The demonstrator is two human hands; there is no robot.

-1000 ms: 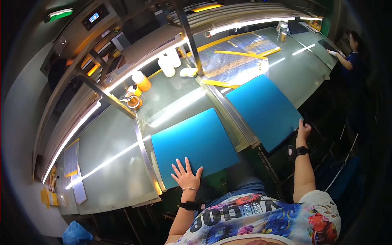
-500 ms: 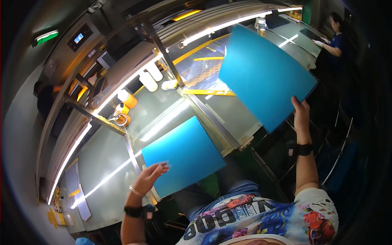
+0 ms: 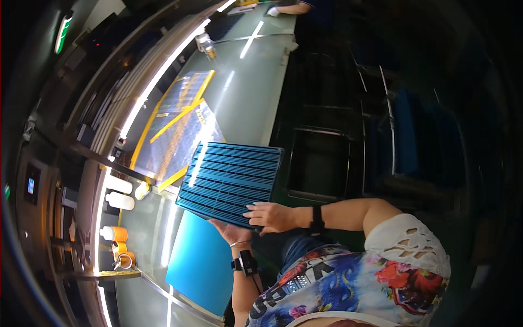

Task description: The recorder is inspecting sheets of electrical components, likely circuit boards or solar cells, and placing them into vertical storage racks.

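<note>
A blue ribbed tray (image 3: 229, 182) is lifted above the bench edge, its grid underside facing me. My right hand (image 3: 272, 216) grips its near edge from above, fingers spread over the ribs. My left hand (image 3: 233, 233) supports the same edge from below, palm up, a dark band on the wrist. A second blue tray (image 3: 200, 270) lies flat on the glossy grey bench (image 3: 245, 92) just under my left forearm.
Yellow tape lines frame a clear sheet (image 3: 177, 128) on the bench beyond the tray. White rolls (image 3: 121, 193) and orange tape rolls (image 3: 117, 234) sit at the left by a metal rail. Another person's arm (image 3: 286, 8) rests at the far end. Dark racks stand right.
The blue tray raised in my right hand has come down and turned over in front of me; my left hand, free before, now holds it too. My view swung rightward.
</note>
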